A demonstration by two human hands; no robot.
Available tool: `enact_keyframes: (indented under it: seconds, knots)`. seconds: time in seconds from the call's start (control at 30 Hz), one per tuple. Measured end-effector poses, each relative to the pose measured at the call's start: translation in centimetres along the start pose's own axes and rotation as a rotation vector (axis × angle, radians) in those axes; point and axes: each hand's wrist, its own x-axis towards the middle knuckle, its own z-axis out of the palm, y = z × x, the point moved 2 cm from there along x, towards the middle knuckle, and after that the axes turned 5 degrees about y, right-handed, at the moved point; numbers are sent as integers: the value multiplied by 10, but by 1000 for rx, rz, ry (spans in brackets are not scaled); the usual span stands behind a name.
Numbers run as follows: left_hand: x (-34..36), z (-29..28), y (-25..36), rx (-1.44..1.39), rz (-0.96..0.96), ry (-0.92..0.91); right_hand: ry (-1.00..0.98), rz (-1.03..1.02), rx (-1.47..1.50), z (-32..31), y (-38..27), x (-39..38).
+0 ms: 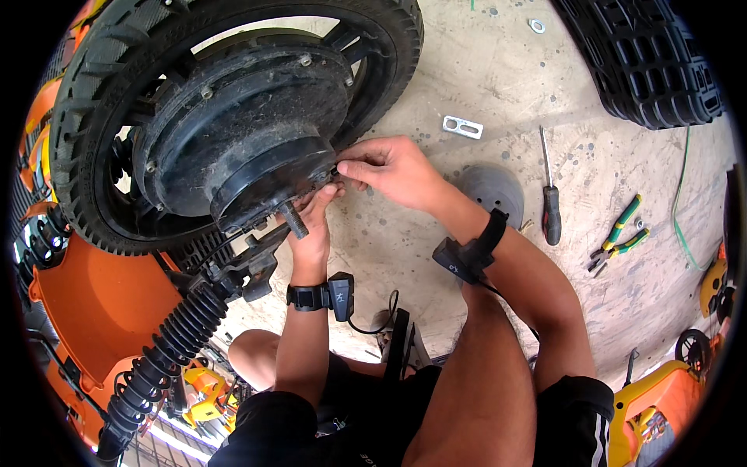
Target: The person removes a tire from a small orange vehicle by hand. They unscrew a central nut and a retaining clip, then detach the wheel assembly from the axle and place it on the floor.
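A black wheel hub [257, 117] with a thick tyre [85, 148] fills the upper left, and a threaded axle [293, 220] sticks out of it toward me. At the right edge of the hub's round end cover [268, 183], my right hand [401, 173] is closed in a pinch on a small dark piece I cannot make out. Just below, my left hand [313, 226] reaches up beside the axle. Its fingers are bent together against the cover's edge, close to the right fingertips, and what they grip is hidden.
On the floor lie a slotted metal plate [463, 127], a nut [537, 26], a screwdriver [551, 210] and green-handled pliers [616, 236]. A grey round part [494, 194] sits behind my right forearm. A coil-spring shock absorber [175, 335] and orange bodywork [109, 300] stand lower left.
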Motion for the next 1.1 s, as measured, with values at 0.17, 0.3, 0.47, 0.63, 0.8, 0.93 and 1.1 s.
enact_keyframes:
  seconds: [0.17,0.3,0.47,0.63,0.8,0.93,1.1]
  knots:
    - [0,-1,-2,-2,-10,-5,60,-60,-205,3,-1,-2]
    - [1,-3,-5,-23,-8,1,65,-78,-48,4,8,-2]
    - [1,-4,-4,-26,-7,7,38,8,-189,1,0,0]
    - [1,-2,-3,-8,-21,8,18,-21,-218,-3,1,2]
    - [1,-2,-3,-20,-6,10,30,68,40,2,4,2]
    - [1,-2,-3,-14,-26,12,6,74,180,2,5,3]
    - [1,-4,-5,-5,-13,4,-2,68,106,2,6,1]
